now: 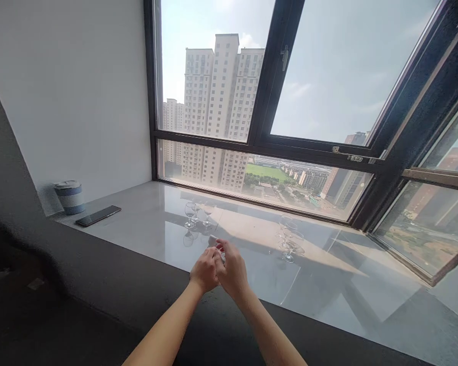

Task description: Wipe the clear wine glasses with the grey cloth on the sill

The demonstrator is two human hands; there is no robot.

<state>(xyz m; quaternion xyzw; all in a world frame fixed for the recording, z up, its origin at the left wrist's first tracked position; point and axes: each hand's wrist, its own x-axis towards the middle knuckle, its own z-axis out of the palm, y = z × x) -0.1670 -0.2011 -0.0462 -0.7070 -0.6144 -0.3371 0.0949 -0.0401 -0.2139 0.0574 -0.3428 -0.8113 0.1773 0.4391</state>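
Observation:
My left hand (205,269) and my right hand (231,267) are closed together above the front edge of the windowsill. Between them is a small white piece that looks like cloth or tissue (212,240); its end pokes out past my fingers. Whether something else is wrapped in it, my fingers hide. Just beyond my hands, a few clear stemmed glasses (190,213) stand upright on the sill. A second group of clear stemmed glasses (288,249) stands to the right, touched by neither hand.
The glossy pale sill (137,229) runs below a dark-framed window (259,122). At the left end are a blue-and-white lidded cup (69,198) and a dark phone (98,216) lying flat. A white wall (84,101) closes off the left side.

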